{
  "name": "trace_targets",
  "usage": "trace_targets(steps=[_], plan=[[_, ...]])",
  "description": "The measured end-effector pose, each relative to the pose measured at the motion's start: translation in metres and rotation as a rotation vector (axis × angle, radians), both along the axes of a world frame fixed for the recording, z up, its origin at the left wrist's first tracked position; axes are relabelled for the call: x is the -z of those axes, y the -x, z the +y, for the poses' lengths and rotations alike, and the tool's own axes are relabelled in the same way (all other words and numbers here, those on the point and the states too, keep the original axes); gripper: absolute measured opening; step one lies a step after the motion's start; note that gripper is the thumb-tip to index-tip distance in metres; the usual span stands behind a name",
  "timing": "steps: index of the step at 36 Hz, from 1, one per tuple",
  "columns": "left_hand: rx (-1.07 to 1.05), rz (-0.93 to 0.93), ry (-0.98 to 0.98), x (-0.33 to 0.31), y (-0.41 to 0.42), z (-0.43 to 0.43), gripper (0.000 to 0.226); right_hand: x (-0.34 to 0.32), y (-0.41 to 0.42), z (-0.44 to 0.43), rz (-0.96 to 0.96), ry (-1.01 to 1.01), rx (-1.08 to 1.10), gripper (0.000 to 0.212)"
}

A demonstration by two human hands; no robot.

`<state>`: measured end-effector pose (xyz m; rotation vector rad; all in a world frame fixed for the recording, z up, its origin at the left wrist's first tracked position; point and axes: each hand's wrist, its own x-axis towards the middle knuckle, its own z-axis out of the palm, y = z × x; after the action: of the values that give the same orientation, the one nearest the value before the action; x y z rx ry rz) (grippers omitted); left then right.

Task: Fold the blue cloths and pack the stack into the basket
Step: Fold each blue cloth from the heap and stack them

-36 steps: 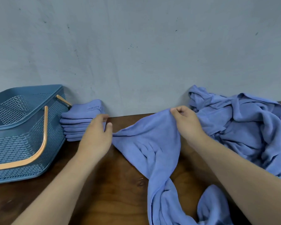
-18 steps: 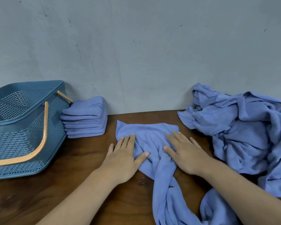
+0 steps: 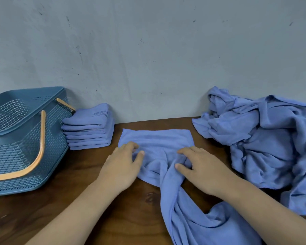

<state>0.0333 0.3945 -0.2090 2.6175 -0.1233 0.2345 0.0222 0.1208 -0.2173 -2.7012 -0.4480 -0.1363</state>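
One blue cloth (image 3: 157, 138) lies on the brown table in front of me, its far edge flat and its near part bunched and trailing toward me. My left hand (image 3: 122, 165) pinches the cloth's left side. My right hand (image 3: 200, 167) grips a bunched fold near its middle. A stack of folded blue cloths (image 3: 88, 128) stands against the wall, touching the teal basket (image 3: 12, 135) with orange handles at the far left. A heap of unfolded blue cloths (image 3: 265, 138) fills the right side.
A grey wall (image 3: 148, 59) closes off the back of the table (image 3: 42, 209). The basket lies tilted, its opening facing up and toward the wall. Bare wood shows between basket and cloth.
The cloth was held up by its top corners, then laid down on the table. Both hands slid toward me and their fingers have closed on the fabric. The far edge now lies flatter.
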Motion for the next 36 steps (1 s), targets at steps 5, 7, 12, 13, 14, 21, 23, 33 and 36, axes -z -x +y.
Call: trace_targets(steps=[5, 7, 12, 13, 14, 21, 23, 33, 36], plan=[[0.126, 0.204, -0.232, 0.011, 0.010, -0.013, 0.091, 0.005, -0.011, -0.011, 0.067, 0.105, -0.092, 0.066], [0.150, 0.269, -0.244, 0.010, 0.002, -0.002, 0.098, 0.006, -0.019, -0.022, 0.090, 0.065, -0.103, 0.064], [0.122, 0.180, -0.100, 0.014, -0.016, 0.031, 0.083, 0.008, -0.034, -0.040, -0.022, -0.026, 0.038, 0.054], [0.082, 0.102, -0.042, 0.016, -0.018, 0.034, 0.074, 0.006, -0.032, -0.039, -0.063, -0.019, 0.049, 0.053], [0.047, 0.017, 0.000, 0.017, -0.018, 0.034, 0.064, 0.004, -0.029, -0.036, -0.099, -0.024, 0.050, 0.051], [-0.069, -0.180, -0.037, -0.004, 0.022, 0.003, 0.024, -0.022, 0.008, -0.004, -0.027, -0.149, 0.006, 0.010], [-0.138, -0.135, -0.096, -0.008, 0.037, -0.001, 0.036, -0.030, 0.020, -0.002, 0.023, -0.016, 0.080, 0.029], [-0.195, 0.090, -0.034, -0.009, 0.061, -0.043, 0.044, -0.021, 0.048, 0.001, 0.079, 0.101, 0.163, 0.034], [-0.194, 0.112, 0.026, -0.008, 0.061, -0.053, 0.033, -0.015, 0.039, 0.000, 0.035, 0.041, 0.153, 0.013]])
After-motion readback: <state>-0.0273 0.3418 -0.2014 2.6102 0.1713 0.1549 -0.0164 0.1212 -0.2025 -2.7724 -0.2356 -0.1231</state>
